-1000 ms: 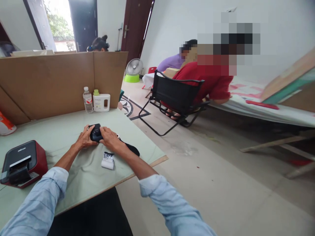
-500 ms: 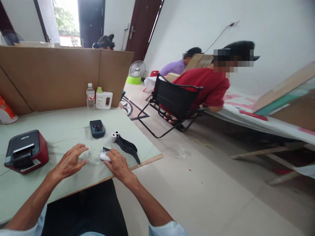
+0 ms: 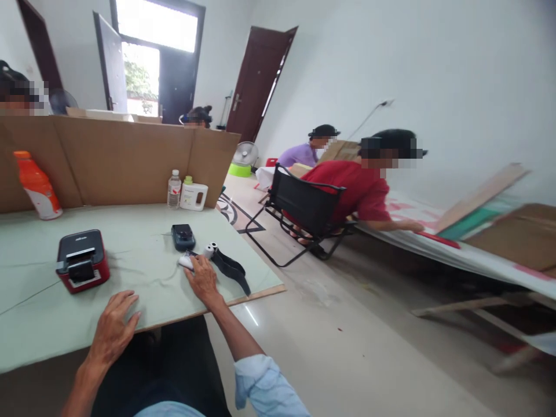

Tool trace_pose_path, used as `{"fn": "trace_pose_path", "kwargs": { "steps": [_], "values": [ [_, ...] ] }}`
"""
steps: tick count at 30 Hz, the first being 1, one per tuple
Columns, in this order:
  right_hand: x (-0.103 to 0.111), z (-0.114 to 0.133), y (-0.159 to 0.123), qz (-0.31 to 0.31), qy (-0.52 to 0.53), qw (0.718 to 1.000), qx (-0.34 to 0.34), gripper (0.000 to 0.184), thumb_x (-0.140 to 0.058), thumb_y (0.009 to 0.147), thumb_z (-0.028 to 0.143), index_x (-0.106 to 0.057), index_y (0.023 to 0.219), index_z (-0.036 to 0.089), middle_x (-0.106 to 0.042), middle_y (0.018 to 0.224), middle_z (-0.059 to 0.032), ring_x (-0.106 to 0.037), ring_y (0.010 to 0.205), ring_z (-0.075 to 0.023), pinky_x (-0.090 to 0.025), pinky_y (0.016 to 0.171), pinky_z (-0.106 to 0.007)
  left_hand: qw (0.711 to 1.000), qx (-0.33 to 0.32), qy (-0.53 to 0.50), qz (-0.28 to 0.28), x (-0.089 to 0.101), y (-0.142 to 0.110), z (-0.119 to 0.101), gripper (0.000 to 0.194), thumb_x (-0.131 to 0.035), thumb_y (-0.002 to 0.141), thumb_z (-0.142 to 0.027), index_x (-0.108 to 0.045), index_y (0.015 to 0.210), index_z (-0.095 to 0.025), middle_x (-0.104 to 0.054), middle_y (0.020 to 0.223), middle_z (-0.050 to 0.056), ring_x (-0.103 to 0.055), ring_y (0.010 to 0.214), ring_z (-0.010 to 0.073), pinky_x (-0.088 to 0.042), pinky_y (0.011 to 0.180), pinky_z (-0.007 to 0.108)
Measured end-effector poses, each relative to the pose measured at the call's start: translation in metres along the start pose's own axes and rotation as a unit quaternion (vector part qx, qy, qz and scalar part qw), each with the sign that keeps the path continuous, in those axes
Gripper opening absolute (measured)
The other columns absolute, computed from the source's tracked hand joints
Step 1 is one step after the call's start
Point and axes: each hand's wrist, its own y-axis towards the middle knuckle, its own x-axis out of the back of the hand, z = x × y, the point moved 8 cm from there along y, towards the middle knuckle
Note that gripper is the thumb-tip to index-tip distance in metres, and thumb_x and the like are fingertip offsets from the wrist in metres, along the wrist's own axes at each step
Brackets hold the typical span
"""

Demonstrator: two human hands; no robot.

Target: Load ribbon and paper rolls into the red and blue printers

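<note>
Paper roll is gripped by right hand, not yet released; small device just beyond is untouched; left hand is empty, loosely spread.

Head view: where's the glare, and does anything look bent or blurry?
In the head view: the pane above the doorway is blown white; a bright streak marks the floor; the brown door leans, perhaps from lens distortion; the roll by the right hand looks soft.

Smooth white paper roll, dark plastic device, glossy plastic printer, smooth worktop, wood edge, matt cardboard partition, glossy floor
</note>
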Motion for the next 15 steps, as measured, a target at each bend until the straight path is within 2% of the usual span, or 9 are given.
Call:
{"fn": "trace_pose_path", "kwargs": {
  "steps": [7,11,13,15],
  "values": [
    [-0.008,-0.004,-0.007,-0.040,0.025,0.998,0.029,0.032,-0.058,0.098,0.030,-0.069,0.124,0.016,-0.068,0.119,-0.0154,-0.064,0.109,-0.0302,-0.053,0.093,-0.043,0.999,0.040,-0.012,-0.026,0.019,-0.023,0.002,0.030,-0.062,0.089,-0.024,-0.076,0.116,-0.025,-0.075,0.124,0.012,-0.071,0.119,0.0307,-0.060,0.107,0.054],
    [-0.007,-0.007,-0.012,-0.099,0.026,0.993,0.058,0.032,-0.054,0.101,0.037,-0.070,0.120,0.016,-0.068,0.117,-0.0171,-0.063,0.109,-0.0318,-0.053,0.092,-0.044,0.996,0.070,-0.009,-0.051,0.036,-0.034,0.014,0.031,-0.061,0.090,-0.025,-0.075,0.117,-0.023,-0.075,0.124,0.012,-0.070,0.119,0.0307,-0.059,0.108,0.053],
    [-0.005,-0.008,-0.015,-0.122,0.028,0.989,0.080,0.032,-0.051,0.102,0.037,-0.071,0.117,0.016,-0.069,0.114,-0.0177,-0.062,0.107,-0.0321,-0.053,0.094,-0.046,0.993,0.092,-0.005,-0.078,0.048,-0.039,0.023,0.030,-0.059,0.090,-0.027,-0.075,0.116,-0.023,-0.074,0.121,0.012,-0.071,0.116,0.0308,-0.059,0.107,0.053],
    [-0.002,-0.007,-0.018,-0.138,0.037,0.985,0.098,0.032,-0.050,0.103,0.038,-0.072,0.113,0.017,-0.069,0.112,-0.0176,-0.062,0.106,-0.0320,-0.054,0.094,-0.047,0.984,0.119,0.001,-0.130,0.066,-0.044,0.033,0.028,-0.059,0.091,-0.031,-0.074,0.113,-0.023,-0.073,0.117,0.012,-0.071,0.113,0.0305,-0.059,0.106,0.052]
  ]
}}
